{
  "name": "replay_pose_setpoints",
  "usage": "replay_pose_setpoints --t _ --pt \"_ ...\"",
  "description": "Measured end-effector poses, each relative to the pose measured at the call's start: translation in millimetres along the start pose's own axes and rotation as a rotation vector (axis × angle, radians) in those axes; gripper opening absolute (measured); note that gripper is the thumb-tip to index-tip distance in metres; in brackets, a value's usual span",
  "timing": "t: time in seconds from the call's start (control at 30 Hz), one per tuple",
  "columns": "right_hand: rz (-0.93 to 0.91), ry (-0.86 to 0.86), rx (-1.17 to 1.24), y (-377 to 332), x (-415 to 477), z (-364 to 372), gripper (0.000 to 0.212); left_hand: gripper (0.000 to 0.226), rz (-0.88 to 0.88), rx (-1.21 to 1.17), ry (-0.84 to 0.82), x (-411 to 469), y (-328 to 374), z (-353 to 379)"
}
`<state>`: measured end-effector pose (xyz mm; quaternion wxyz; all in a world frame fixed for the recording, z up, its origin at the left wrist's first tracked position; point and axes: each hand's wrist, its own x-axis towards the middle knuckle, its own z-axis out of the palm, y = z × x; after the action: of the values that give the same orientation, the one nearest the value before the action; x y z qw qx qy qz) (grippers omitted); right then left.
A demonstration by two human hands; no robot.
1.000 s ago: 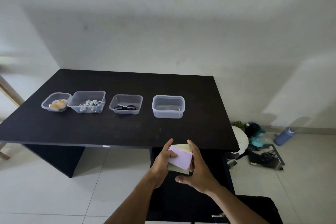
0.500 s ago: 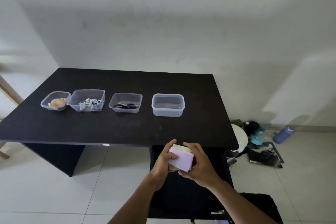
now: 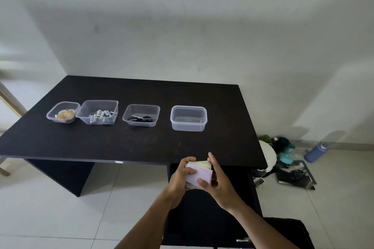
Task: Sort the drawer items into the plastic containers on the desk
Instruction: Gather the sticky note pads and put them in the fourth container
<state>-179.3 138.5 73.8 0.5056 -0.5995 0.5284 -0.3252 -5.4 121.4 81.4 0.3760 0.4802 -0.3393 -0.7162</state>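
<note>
While both hands meet just before the near edge of the table (image 3: 141,143), the notes (image 3: 199,175) sit between them, held in the air above a dark cabinet (image 3: 202,218) that stands under the table's right end. The stack has a lilac sheet on top and pale green and yellow ones showing at its far edge. The left hand (image 3: 180,176) has its grip closed on the stack's left side, thumb lying across the lilac top and fingers curled underneath. The right hand (image 3: 219,187) takes the right side in a narrow grip: its thumb presses on the near corner of the top sheet, its forefinger stretches up along the far right edge, and the other fingers curl below.

Well beyond the hands, a row runs across the table. The left tub (image 3: 53,119) holds some yellowish pieces too small to tell. Just beside it, the second tub (image 3: 85,121) holds batteries (image 3: 100,115). Set a little apart, the third tub (image 3: 141,105) holds black scissors (image 3: 141,118). The right tub (image 3: 188,127) stands apart from the others and nearest the hands.

On the tiled floor to the right of the table lie a white round thing (image 3: 268,156), a heap of dark and teal items (image 3: 285,151) and a blue bottle (image 3: 315,152) near the wall.
</note>
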Motion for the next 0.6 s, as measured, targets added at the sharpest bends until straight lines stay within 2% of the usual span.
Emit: replay_pose_setpoints --t 0.1,0.27,0.6 --pt "-0.023 0.074 0.001 1.4 3.0 4.7 0.072 0.052 0.016 -0.027 -0.005 1.8 1.8 -3.7" --pt "-0.029 0.122 0.006 2.9 8.1 7.7 0.044 0.056 0.016 -0.058 -0.004 2.5 -0.2 -7.7" --pt "-0.079 0.167 -0.031 -41.2 13.2 1.2 0.039 0.046 0.078 -0.03 -0.016 -5.5 37.3 -11.1"
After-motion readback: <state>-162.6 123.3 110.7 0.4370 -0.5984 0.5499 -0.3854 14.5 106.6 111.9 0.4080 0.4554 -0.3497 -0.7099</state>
